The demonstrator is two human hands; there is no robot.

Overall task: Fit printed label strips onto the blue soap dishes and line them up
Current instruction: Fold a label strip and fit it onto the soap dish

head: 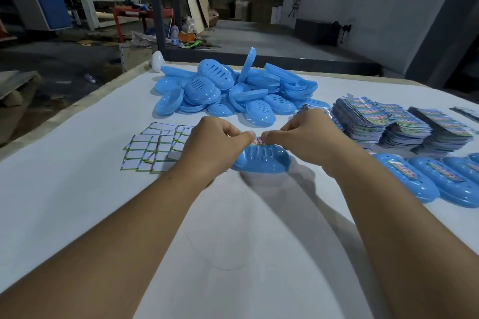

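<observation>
On a white table [77, 202] (workshop behind), the left hand [215, 142] and right hand [308, 137] pinch a label strip [258, 140] over a soap dish [261, 160]. Uneven pulling could seat it crooked.

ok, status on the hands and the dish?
Left hand and right hand pinching label strip over soap dish. Nothing in the way.

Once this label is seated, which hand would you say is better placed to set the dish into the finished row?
Probably the right hand: the row of labelled dishes lies on its side, just beyond that wrist. The left hand would have to cross over the dish both hands are working on.
</observation>
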